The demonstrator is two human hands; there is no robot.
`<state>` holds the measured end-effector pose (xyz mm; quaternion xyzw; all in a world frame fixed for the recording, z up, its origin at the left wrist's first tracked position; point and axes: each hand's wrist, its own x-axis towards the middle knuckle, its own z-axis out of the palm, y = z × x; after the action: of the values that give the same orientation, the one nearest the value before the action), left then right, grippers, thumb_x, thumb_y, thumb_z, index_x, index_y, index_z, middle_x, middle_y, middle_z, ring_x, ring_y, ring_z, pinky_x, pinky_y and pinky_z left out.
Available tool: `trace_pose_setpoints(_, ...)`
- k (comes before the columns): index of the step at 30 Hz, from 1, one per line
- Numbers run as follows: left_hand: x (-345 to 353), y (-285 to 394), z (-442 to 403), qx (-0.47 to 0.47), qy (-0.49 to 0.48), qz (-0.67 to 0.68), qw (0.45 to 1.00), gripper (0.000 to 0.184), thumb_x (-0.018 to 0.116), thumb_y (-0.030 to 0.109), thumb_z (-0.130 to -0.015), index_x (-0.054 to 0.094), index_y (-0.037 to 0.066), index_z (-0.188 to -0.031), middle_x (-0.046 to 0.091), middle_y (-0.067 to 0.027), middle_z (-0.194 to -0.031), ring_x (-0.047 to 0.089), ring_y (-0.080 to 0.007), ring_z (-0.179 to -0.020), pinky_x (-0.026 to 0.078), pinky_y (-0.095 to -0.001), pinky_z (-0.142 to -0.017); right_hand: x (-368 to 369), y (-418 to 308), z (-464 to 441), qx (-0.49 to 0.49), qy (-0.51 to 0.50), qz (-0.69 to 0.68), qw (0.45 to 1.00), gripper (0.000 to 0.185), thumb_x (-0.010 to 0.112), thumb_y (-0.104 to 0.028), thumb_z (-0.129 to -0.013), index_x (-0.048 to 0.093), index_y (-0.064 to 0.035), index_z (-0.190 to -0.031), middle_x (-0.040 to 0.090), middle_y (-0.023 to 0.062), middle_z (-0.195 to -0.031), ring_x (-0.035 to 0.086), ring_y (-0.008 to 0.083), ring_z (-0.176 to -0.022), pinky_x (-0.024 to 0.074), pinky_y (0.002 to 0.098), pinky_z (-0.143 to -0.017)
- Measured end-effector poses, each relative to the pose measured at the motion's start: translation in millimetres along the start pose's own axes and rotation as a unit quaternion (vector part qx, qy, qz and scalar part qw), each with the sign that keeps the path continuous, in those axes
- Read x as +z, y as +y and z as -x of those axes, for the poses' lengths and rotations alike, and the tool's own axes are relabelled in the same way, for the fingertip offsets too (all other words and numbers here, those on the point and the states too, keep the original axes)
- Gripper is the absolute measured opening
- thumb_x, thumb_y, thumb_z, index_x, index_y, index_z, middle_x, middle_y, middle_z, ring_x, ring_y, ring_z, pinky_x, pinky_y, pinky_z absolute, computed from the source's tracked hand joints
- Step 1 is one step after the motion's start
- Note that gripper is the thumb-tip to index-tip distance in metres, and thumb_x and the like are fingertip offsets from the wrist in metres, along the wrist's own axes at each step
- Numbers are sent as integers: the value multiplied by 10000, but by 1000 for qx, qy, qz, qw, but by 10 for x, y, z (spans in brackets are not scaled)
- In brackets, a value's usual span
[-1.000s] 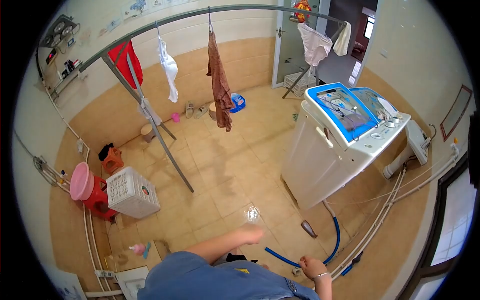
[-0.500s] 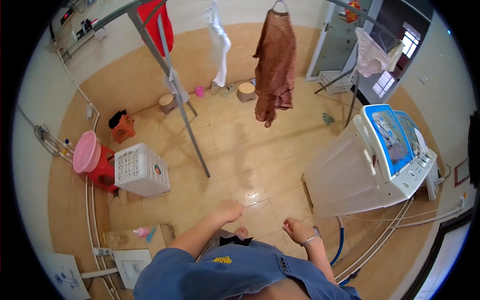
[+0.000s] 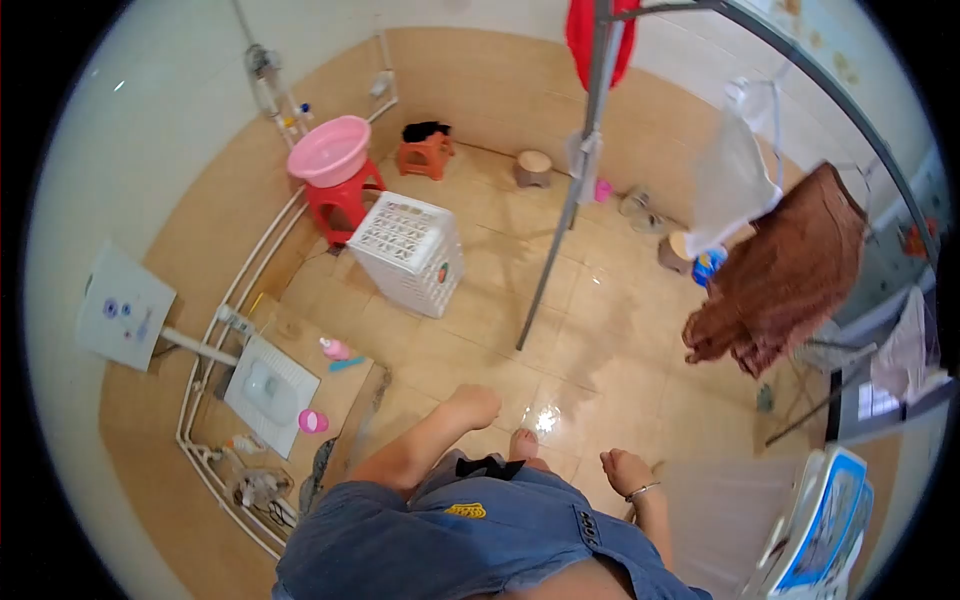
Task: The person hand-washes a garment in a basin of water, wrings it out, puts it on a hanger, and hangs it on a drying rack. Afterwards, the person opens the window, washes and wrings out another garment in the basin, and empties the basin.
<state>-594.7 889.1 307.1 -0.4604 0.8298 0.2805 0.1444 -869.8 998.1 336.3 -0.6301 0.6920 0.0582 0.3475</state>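
Observation:
My left hand (image 3: 474,407) is held in front of my waist with its fingers curled in, and nothing shows in it. Lower on the other side, my right hand (image 3: 626,473) also has its fingers curled, with a silver bracelet (image 3: 642,491) at the wrist; no object is visible in it. Neither hand touches anything that I can see. Closest to my right arm stands the washing machine (image 3: 735,510) with its blue-framed lid. Ahead of my left hand is a white lattice laundry basket (image 3: 408,255).
A pink basin (image 3: 330,150) sits on a red stool (image 3: 340,200). At left lies a squat toilet (image 3: 268,388) beside a pink bottle (image 3: 334,349) on a raised step. A grey rack pole (image 3: 560,255) meets the wet tiled floor; a brown garment (image 3: 785,270) hangs at right.
My view has swung left, so the basket, basin and toilet now appear further right in it. The washing machine has slid toward the lower right edge. Both hands stay in front of my body.

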Motion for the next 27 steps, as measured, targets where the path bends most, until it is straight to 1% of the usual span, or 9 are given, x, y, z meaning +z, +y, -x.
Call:
trace_pose_setpoints(3,-47,-121,-105,-33,21,15,999,184,472,136,-712,605,53,-808,590,-153,-848,571,-297,-801,458,-401,-633,-225,13,-371,-26,47,-7,999,308,408,-286,-830,523,-3,-791,564,213,-802,537,358,-769,426,416,-683)
trace_pose_setpoints(7,-125,-178,-270,-46,44,10,998,185,458,141,-726,600,47,-797,590,-149,-850,569,-295,-809,455,-403,-639,-553,-47,-658,-88,46,-13,995,271,436,-277,-816,520,-20,-841,570,208,-813,545,346,-778,432,403,-685)
trace_pose_setpoints(13,-202,-398,-238,-86,95,101,987,193,444,143,-729,592,68,-827,585,-153,-855,563,-308,-815,449,-411,-639,-667,-95,-1267,-113,-88,93,985,266,469,-284,-792,533,-44,-889,578,189,-862,557,320,-806,441,377,-698)
trace_pose_setpoints(15,-195,-576,-164,-143,50,131,980,204,453,171,-729,584,77,-853,583,-155,-864,561,-309,-822,450,-406,-643,-719,-295,-1469,-151,-122,126,973,262,470,-283,-791,535,-50,-891,583,173,-859,556,314,-810,440,374,-704)
trace_pose_setpoints(16,-224,-658,-128,-149,52,141,977,204,453,171,-729,584,77,-853,583,-155,-864,561,-309,-822,450,-406,-643,-737,-416,-1575,-154,-128,135,970,262,470,-283,-791,535,-50,-891,583,173,-859,556,314,-810,440,374,-704)
trace_pose_setpoints(18,-279,-833,-38,-232,51,178,955,232,441,253,-773,585,77,-818,578,-151,-837,549,-320,-799,430,-417,-654,-742,-674,-1784,-195,-137,132,962,265,463,-285,-795,538,-54,-899,585,166,-854,555,312,-814,439,371,-712)
trace_pose_setpoints(22,-14,-1574,-165,-233,77,203,948,239,464,262,-752,590,69,-815,581,-161,-811,554,-326,-778,431,-417,-660,-742,-1263,-2235,-235,-144,153,949,264,451,-283,-805,539,-52,-898,585,165,-853,555,312,-807,439,375,-708)
trace_pose_setpoints(24,18,-1967,-281,-185,93,224,952,249,489,264,-738,590,56,-829,580,-170,-797,553,-333,-767,432,-417,-660,-702,-1541,-2461,-222,-157,165,948,265,452,-285,-805,538,-53,-900,585,163,-853,555,312,-807,439,375,-707)
trace_pose_setpoints(27,-500,-2293,-217,-220,83,272,933,146,521,187,-689,603,77,-738,586,-154,-709,579,-291,-687,450,-376,-589,-727,-2017,-2764,-211,-187,200,938,266,454,-286,-805,537,-54,-904,589,158,-849,557,312,-804,440,376,-705)
